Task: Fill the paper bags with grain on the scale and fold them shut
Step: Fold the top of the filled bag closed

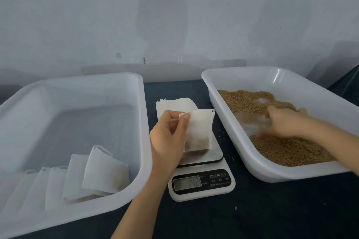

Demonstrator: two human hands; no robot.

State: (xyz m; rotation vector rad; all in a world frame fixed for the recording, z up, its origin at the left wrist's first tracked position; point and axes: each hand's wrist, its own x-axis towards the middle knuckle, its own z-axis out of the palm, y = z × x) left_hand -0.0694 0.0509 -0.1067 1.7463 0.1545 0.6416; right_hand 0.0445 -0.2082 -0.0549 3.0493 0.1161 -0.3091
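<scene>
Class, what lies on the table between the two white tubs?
In the head view, a kitchen scale, the paper bag the left hand holds on it, and a stack of empty bags behind.

You have a dark tabletop [272, 211] across the lower frame, with a white plastic tub [144, 122] at the left and a second white tub [242, 154] at the right, well apart. Behind them a pale wall [77, 15] fills the upper frame, with a faint darker patch [161, 11] at top centre.
</scene>
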